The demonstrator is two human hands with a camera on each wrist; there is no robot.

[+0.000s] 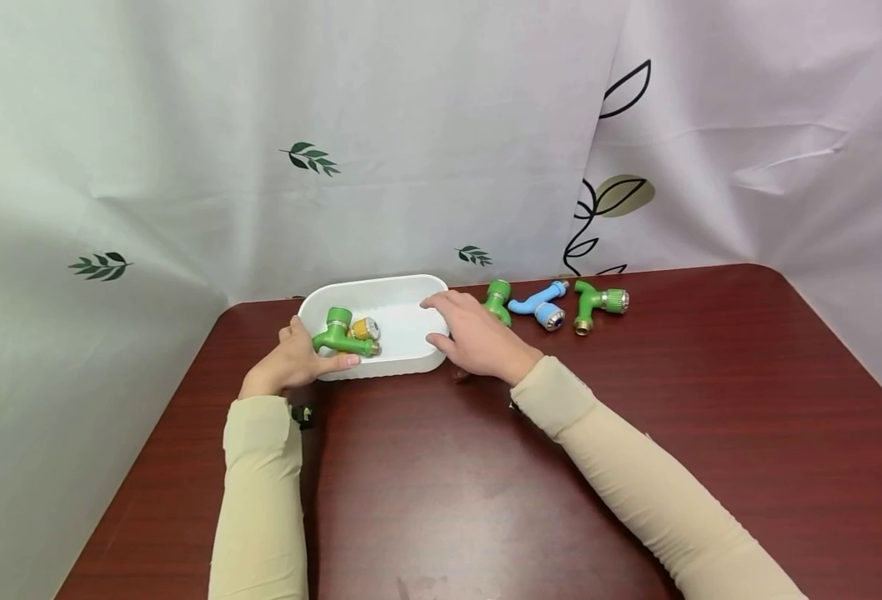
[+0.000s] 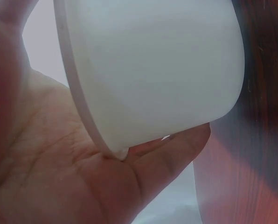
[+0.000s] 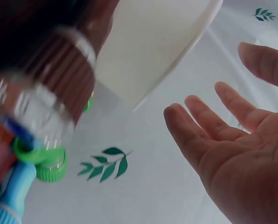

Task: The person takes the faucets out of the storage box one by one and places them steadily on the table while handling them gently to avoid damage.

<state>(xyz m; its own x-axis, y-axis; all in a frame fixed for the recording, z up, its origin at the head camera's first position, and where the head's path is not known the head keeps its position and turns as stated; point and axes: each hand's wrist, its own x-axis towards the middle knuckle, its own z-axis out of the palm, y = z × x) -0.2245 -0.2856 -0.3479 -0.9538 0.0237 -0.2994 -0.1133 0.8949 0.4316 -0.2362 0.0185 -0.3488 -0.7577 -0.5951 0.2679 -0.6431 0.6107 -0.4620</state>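
Note:
A white oval tub sits at the back of the table. Inside its left half lie a green tap and a tap with a yellow knob, partly hidden behind the green one. My left hand grips the tub's left end, thumb along the near side; the left wrist view shows fingers under the rim. At the tub's right end is my right hand, thumb and fingers apart, holding nothing. In the right wrist view, a tap with a brown ribbed knob looms close to the camera.
Right of the tub stand a green tap, partly covered by my right hand, a light-blue tap and another green tap. The red-brown table ends at a pale patterned curtain at the back.

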